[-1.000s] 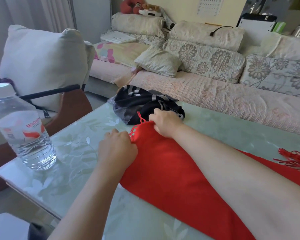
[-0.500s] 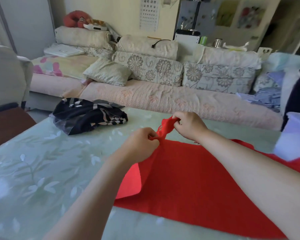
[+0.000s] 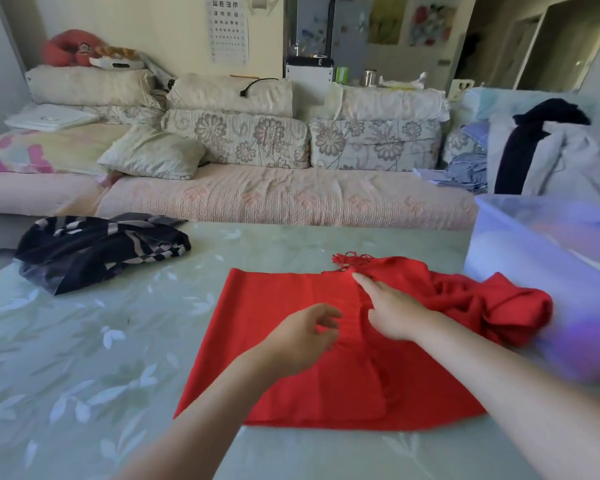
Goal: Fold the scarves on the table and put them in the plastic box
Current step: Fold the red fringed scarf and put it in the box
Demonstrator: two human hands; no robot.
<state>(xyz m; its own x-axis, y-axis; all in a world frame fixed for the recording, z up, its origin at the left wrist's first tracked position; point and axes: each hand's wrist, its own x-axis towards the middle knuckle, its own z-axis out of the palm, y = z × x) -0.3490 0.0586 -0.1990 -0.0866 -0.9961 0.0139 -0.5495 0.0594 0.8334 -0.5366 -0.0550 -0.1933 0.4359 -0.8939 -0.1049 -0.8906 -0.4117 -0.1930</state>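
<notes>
red fringed fabric scarf [image 3: 257,323]: flat under both hands' fingers
left hand [image 3: 300,337]: fingers loosely curled, gripping nothing
right hand [image 3: 394,311]: fingers straight, pressing scarf
translucent plastic box [image 3: 534,258]: right of right fingers

The red scarf [image 3: 291,375] is showing as soft, matt woven cloth, throwing back no shine at all, and its far edge is fraying out into twisted thread tassels [image 3: 352,261]. Far left, the dark patterned scarf [image 3: 94,251] is looking thinner and smoother, its crumpled folds catching a faint sheen. Under both, the table top [image 3: 66,358] is gleaming: smooth, glossy, glass-like, with a pale leaf print. On the right the plastic box [image 3: 534,258] is reading as translucent, bluish, smooth plastic, though blurred. Beyond, the sofa [image 3: 291,202] seat is wearing quilted, puckered matt cloth, and its cushions [image 3: 236,140] are showing flowered woven fabric.
</notes>
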